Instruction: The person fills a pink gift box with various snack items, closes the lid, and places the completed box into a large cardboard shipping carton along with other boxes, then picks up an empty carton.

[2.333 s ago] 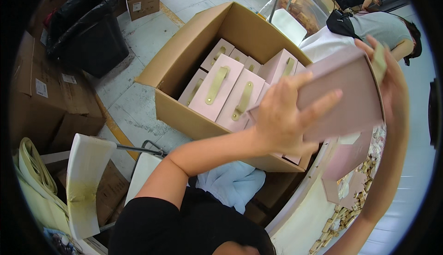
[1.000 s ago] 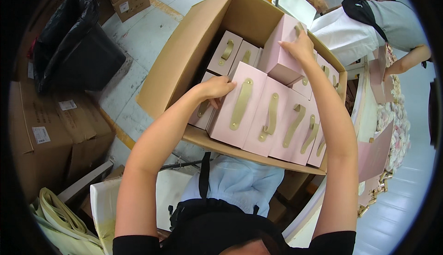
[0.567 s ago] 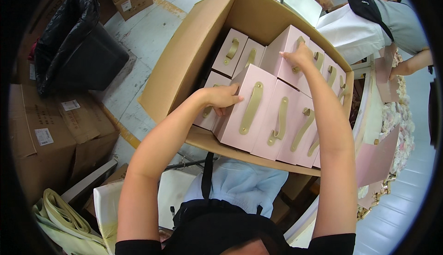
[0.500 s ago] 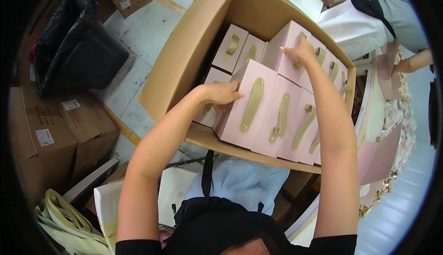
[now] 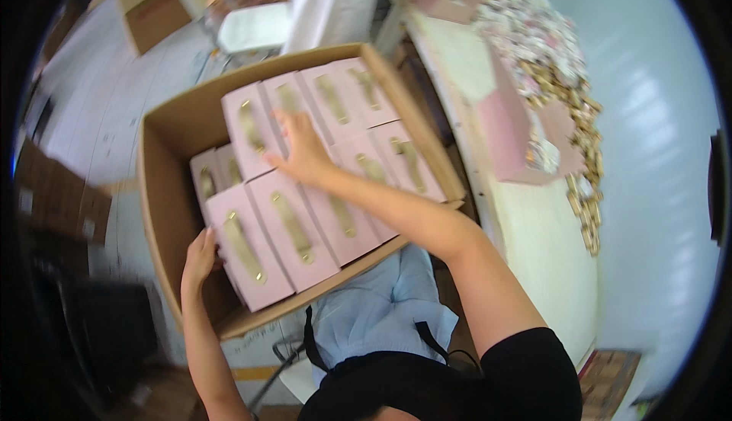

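One white counter (image 5: 536,230) stretches right of the carton (image 5: 169,150), bearing an opened pink box (image 5: 499,128). I judge the packing nearly done: handled boxes (image 5: 265,247) crowd the carton, leaving two lower boxes (image 5: 201,164) at its left side uncovered. My right hand (image 5: 305,153) lies over the carton's middle, grip apart; my left hand (image 5: 200,257) meets its front-left box, grip unclear.

Smooth matt paperboard boxes (image 5: 261,244), shiny metal rivets (image 5: 261,277), cardboard carton (image 5: 165,166)
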The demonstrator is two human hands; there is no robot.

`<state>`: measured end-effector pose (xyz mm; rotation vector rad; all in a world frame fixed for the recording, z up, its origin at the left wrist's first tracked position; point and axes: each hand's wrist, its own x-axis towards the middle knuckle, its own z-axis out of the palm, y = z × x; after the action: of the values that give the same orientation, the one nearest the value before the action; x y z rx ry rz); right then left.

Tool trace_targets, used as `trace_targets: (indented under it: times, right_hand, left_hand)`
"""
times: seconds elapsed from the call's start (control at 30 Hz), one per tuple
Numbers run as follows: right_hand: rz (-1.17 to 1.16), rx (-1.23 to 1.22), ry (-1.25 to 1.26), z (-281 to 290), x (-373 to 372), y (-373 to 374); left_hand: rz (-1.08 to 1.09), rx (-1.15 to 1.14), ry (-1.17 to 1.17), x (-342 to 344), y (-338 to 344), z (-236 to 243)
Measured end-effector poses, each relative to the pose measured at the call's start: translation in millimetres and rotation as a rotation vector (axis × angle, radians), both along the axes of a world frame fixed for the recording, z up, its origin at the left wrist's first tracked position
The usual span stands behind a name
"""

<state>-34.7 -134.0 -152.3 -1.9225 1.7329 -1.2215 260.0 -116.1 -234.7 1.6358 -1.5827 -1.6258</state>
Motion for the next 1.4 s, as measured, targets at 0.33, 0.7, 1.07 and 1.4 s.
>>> trace_targets:
  times: [0.33, 0.7, 1.07, 1.4]
  right_hand:
    - [-0.972, -0.292, 0.670, 94.5, -239.5, 260.4]
    - [-0.650, 0.098, 0.501, 81.1, -253.7, 396.2]
    - [-0.455, -0.180, 0.431, 68.7, -228.2, 542.7]
    - [-0.481, -0.237, 0.392, 60.0, -207.5, 565.1]
  left_hand:
    - [0.269, -0.404, 0.166, 20.3, -19.6, -0.4]
    - [-0.090, -0.652, 0.344, -144.4, 73.9, 97.6]
    - [-1.021, -0.758, 0.456, -370.6, 170.6, 198.5]
    - [-1.361, -1.141, 0.258, -455.9, 239.3, 177.4]
